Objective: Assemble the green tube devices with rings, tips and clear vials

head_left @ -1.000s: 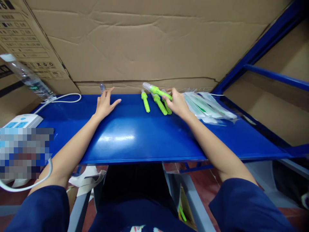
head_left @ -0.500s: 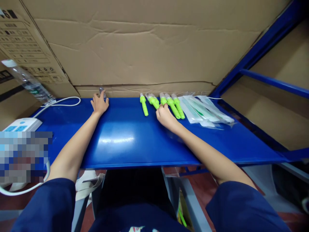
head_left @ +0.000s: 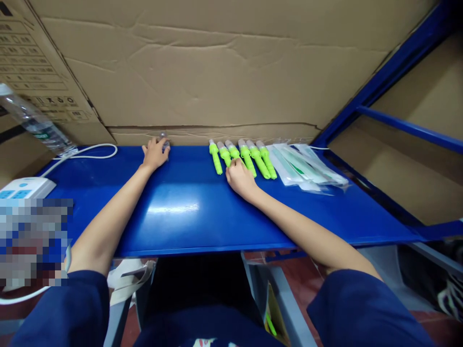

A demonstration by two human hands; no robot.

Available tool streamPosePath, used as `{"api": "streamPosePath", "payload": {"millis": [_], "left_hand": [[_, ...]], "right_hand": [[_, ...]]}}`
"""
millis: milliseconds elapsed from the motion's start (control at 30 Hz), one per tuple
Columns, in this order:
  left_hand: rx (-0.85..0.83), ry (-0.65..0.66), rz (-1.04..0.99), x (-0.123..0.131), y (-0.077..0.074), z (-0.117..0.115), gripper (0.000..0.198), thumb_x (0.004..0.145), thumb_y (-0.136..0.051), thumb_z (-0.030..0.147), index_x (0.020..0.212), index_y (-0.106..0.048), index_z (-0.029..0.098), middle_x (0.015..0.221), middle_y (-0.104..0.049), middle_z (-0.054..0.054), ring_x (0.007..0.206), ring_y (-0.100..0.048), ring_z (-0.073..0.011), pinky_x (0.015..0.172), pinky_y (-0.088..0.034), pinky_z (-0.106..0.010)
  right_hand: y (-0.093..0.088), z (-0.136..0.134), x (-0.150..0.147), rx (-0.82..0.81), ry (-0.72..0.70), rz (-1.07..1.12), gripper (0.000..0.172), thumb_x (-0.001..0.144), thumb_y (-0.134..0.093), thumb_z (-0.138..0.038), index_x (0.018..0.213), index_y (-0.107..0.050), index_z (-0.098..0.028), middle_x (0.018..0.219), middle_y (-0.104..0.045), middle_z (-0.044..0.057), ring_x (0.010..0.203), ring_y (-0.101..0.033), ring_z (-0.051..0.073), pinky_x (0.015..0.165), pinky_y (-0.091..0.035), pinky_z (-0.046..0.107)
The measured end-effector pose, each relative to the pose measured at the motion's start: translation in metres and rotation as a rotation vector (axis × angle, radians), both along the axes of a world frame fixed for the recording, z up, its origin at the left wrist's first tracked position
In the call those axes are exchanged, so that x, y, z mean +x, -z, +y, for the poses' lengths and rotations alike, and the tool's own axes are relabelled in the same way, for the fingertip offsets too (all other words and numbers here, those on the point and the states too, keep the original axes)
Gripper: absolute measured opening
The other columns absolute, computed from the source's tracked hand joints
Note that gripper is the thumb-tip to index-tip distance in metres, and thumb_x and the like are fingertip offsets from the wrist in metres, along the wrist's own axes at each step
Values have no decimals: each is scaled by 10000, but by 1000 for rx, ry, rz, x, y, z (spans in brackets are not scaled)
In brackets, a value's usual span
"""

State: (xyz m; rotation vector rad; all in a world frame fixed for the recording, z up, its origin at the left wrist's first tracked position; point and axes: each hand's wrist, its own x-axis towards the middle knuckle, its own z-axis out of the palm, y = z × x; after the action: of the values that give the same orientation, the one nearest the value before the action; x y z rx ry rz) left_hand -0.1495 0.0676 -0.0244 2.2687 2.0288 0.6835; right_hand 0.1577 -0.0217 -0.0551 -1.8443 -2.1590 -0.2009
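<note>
Several lime-green sticks with clear caps lie in a row on the blue table (head_left: 173, 226). My right hand (head_left: 241, 177) is closed on the lower end of one capped green stick (head_left: 233, 151), third from the left. Just left of it lies another green stick (head_left: 224, 153), its lower end near my fingertips. The leftmost green stick (head_left: 216, 158) lies apart from my hands. At the table's back edge, my left hand (head_left: 155, 153) has its fingers around a small clear plastic piece (head_left: 164, 140); its lower part is hidden.
Flat clear packets (head_left: 306, 166) with pale green contents lie at the right. A water bottle (head_left: 39, 125) leans at the left, near a white cable (head_left: 96, 153) and a power strip (head_left: 27, 188). Cardboard (head_left: 217, 82) stands behind the table; a blue frame (head_left: 408, 125) rises at the right.
The two sticks that were bunched together near my right hand now lie side by side in the row. My right hand has shifted slightly left. My left hand and the clear piece have moved right.
</note>
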Motion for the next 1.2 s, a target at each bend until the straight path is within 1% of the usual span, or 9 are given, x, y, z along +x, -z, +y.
{"api": "streamPosePath", "payload": {"millis": [100,267,400,533,700,800,900,1067,1200], "left_hand": [[3,69,34,8,-2,-6,499,1012,-406,392,1425,-623,212,1334,-560,-224,1321,-509,-411,1102,-375,-608],[3,215,102,17,-3,-19,435,1000,-471,325,1388,-641,223,1271,-569,-196,1253,-549,-372,1077,-422,-537],[10,260,140,21,-3,-35,429,1022,-448,315,1402,-633,237,1242,-584,-181,1229,-570,-358,1065,-438,-524],[32,293,151,19,-7,-51,415,1034,-450,332,1389,-644,239,1261,-598,-180,1264,-574,-368,1073,-429,-528],[-1,308,155,12,-14,-59,399,1033,-479,351,1390,-635,263,1273,-641,-153,1242,-606,-347,1074,-430,-497],[-13,349,152,8,-13,-58,398,1032,-499,368,1393,-625,258,1322,-648,-144,1211,-628,-320,1070,-443,-460],[7,452,107,7,-8,-54,396,1033,-510,381,1379,-631,233,1372,-640,-139,1194,-642,-283,1038,-471,-386],[35,568,41,12,-2,-50,386,1022,-541,417,1322,-664,208,1314,-698,-115,1093,-675,-228,965,-490,-315],[39,573,22,18,-6,-55,366,993,-576,434,1262,-695,218,1225,-749,-83,942,-696,-181,823,-487,-265]], "right_hand": [[-11,-6,-10,-48,28,-74,404,1020,-365,-214,1174,-679,-12,1194,-653,324,1150,-656,413,781,-600,453],[-15,-3,-13,-30,43,-80,454,1017,-358,-239,1244,-655,19,1231,-642,339,1071,-652,397,707,-577,455],[-13,-3,-12,141,-37,-129,537,1035,-367,-288,1394,-584,47,1287,-643,331,1192,-586,421,869,-524,504],[-11,-9,-14,154,-191,-102,522,1073,-346,-307,1461,-599,-66,1433,-643,239,1288,-557,397,997,-409,521],[-12,-12,-11,135,-230,-70,489,1078,-337,-304,1076,-782,-102,1101,-798,186,1060,-682,331,986,-349,488],[-14,-12,-9,208,-212,-64,513,1075,-338,-359,876,-757,-138,900,-791,175,897,-696,309,928,-361,466],[-10,-10,-9,197,-182,-31,448,1053,-401,-427,1010,-720,-115,933,-779,195,917,-697,345,907,-378,465],[0,-7,-9,44,-202,-30,521,979,-521,-382,1361,-574,-30,1256,-720,266,1161,-659,416,952,-400,493],[1,-8,-9,-6,-263,-46,521,1001,-439,-332,1428,-553,-56,1355,-682,261,1220,-638,407,965,-401,509]]}}
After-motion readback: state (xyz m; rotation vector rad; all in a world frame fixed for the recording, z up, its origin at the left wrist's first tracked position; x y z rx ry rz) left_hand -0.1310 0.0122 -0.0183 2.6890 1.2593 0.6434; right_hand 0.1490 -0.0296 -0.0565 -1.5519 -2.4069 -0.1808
